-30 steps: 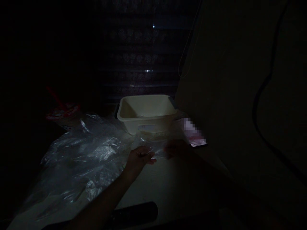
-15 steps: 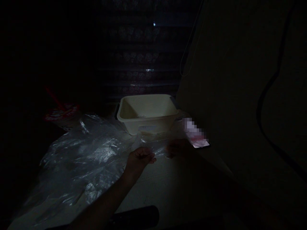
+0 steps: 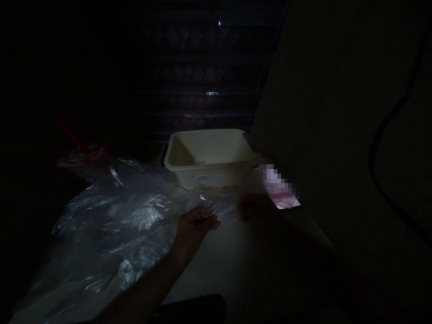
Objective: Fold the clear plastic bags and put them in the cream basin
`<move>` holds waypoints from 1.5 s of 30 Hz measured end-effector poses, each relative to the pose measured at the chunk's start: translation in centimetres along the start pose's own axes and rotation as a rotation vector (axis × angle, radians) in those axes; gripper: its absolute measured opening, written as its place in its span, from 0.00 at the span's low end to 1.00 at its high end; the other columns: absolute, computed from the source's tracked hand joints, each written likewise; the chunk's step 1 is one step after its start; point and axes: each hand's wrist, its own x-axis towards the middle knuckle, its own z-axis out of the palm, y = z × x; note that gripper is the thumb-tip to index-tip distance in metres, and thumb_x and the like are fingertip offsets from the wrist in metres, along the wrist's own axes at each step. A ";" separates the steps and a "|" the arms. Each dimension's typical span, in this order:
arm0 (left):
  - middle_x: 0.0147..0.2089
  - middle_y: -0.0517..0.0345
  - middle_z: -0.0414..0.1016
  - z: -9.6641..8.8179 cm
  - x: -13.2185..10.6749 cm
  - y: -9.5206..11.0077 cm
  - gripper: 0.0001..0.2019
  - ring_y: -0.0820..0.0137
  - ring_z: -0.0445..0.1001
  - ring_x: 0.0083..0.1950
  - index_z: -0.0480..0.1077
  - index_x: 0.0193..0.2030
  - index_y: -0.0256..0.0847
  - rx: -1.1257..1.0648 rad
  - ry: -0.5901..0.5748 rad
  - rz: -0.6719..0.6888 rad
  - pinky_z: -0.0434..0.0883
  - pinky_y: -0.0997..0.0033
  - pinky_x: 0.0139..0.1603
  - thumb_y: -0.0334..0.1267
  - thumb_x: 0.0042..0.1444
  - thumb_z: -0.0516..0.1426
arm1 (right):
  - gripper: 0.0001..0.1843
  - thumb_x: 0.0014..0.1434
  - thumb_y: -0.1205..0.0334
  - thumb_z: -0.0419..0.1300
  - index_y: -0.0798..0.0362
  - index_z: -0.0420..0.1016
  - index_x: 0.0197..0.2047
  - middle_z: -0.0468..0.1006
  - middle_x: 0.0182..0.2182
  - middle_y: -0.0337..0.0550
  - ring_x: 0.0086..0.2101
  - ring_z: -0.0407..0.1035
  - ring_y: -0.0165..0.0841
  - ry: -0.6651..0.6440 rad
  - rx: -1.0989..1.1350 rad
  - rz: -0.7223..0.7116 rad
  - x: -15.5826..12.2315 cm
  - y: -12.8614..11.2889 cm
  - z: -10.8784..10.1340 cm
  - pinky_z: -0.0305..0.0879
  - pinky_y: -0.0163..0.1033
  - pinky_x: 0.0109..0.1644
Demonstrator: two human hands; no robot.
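Observation:
My left hand point(image 3: 197, 225) pinches the edge of a clear plastic bag point(image 3: 221, 204) in front of the basin. Dim and partly lost in shadow, my right hand point(image 3: 251, 208) is closed on the same plastic a little to the right. The film stretches between both hands just above the table. A heap of crumpled clear plastic bags point(image 3: 135, 216) spreads to the left of my left forearm. Behind the hands stands a cream plastic basin point(image 3: 212, 171), with something faint and shiny at its bottom.
A lit phone point(image 3: 281, 189), its screen blurred, lies right of the basin. At the left stands a cup with a red straw point(image 3: 84, 155). A dark rounded object point(image 3: 195, 308) lies at the table's point(image 3: 216, 265) near edge. A dark cable point(image 3: 373, 153) hangs along the right wall.
My right hand has shifted slightly right, and the plastic between the hands looks a little wider. My left hand keeps its pinch. The view has tilted a little.

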 end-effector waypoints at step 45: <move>0.50 0.53 0.64 -4.7 6.7 6.9 0.21 0.60 0.61 0.51 0.62 0.48 0.37 0.196 0.293 0.518 0.58 0.62 0.50 0.38 0.45 0.52 | 0.10 0.44 0.63 0.54 0.57 0.64 0.15 0.58 0.08 0.30 0.12 0.50 0.19 0.061 0.043 -0.236 7.0 -12.5 -3.6 0.44 0.28 0.16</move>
